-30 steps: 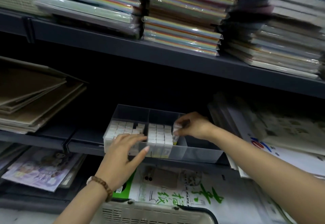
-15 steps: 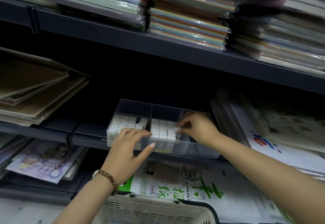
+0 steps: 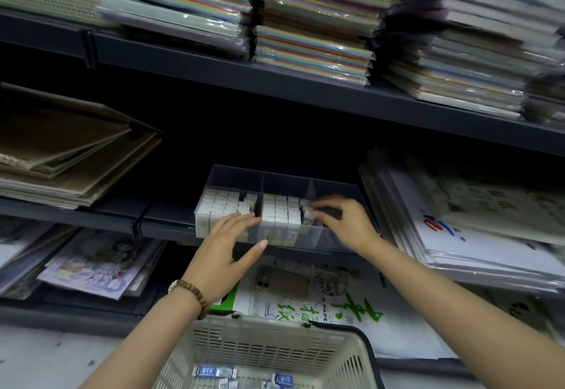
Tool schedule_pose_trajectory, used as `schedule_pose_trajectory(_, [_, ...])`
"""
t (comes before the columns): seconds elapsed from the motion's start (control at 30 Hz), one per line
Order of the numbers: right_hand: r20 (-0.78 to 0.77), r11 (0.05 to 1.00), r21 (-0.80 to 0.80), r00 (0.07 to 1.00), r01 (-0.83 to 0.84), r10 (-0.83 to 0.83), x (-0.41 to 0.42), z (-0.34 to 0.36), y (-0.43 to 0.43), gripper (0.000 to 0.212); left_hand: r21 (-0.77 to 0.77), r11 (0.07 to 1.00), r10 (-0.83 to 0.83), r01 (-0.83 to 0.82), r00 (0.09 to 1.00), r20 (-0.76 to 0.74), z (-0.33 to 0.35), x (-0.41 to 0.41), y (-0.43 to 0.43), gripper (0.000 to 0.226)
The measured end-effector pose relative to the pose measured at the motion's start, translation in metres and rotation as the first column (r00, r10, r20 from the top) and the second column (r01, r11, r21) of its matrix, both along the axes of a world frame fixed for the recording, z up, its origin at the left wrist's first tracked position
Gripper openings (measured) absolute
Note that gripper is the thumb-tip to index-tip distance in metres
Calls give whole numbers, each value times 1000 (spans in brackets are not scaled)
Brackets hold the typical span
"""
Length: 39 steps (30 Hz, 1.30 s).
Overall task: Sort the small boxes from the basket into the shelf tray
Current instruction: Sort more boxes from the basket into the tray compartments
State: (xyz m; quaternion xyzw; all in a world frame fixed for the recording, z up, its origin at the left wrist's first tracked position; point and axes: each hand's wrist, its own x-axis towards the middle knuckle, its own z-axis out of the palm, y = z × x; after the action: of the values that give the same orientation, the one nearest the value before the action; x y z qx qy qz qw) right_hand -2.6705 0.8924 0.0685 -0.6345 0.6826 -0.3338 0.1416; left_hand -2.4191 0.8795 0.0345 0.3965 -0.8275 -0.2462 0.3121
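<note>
A clear plastic shelf tray [image 3: 232,176] with three compartments stands on the middle shelf. Rows of small white boxes [image 3: 281,210] fill its left and middle compartments. My right hand [image 3: 345,223] reaches into the tray from the right, and its fingertips pinch a small white box [image 3: 308,214] at the right end of the middle rows. My left hand [image 3: 227,251] rests on the tray's front edge, fingers straight over the left compartment and thumb against the front wall. A beige mesh basket [image 3: 269,346] sits at the bottom with a few small blue-and-white boxes [image 3: 214,372] inside.
Stacks of wrapped coloured paper [image 3: 312,40] fill the upper shelf. Brown card sheets [image 3: 67,150] lie to the tray's left and white paper packs [image 3: 477,229] to its right. A green-lettered paper pack [image 3: 321,303] lies below the tray, and illustrated booklets [image 3: 91,266] at lower left.
The view has tilted down, so more of the basket shows. My right hand has lowered its small box down among the middle rows. My left hand stays on the tray's front.
</note>
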Motion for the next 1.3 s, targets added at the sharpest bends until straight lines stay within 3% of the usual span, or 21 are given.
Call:
schedule_pose_trajectory(0.17, [142,998,-61,990,-18,26,17,2,53,16,27,999,-38,36,998,49,-14,19,26,66])
schedule_pose_trajectory(0.37, [367,970,229,930,-80,-10,38,-74,115,12,268,962,-151,59,928,340,-86,39,53,53])
schedule_pose_trajectory(0.47, [388,883,465,912,-67,-135,41,-149,131,17,404,915,-204,3,867,455,-141,48,72,53])
schedule_pose_trajectory(0.57, [381,730,684,855,-4,-352,43,-223,151,25,551,827,-214,-111,844,492,-195,59,93,54])
schedule_pose_trajectory(0.73, [267,533,845,835,38,-481,51,-320,180,31,715,639,-176,-283,851,494,-266,68,109,55])
schedule_pose_trajectory(0.8, [250,507,861,844,30,-475,59,-340,179,38,764,569,-122,-306,886,446,-287,63,108,51])
schedule_pose_trajectory(0.9, [332,590,807,855,-39,-398,75,-357,165,47,808,486,-29,-332,918,394,-311,50,104,52])
schedule_pose_trajectory(0.97, [360,662,742,895,-105,-262,87,-367,152,46,797,514,-71,-318,909,410,-325,46,101,53])
schedule_pose_trajectory(1.03, [344,655,727,935,-205,-89,101,-378,140,44,784,552,-128,-283,900,416,-337,46,100,49])
schedule_pose_trajectory(1.17, [164,534,803,960,-263,225,105,-405,144,46,739,639,-265,-212,842,470,-362,57,107,48])
schedule_pose_trajectory(1.3, [-121,656,746,943,-119,309,86,-416,160,46,696,675,-203,-244,846,494,-375,64,108,56])
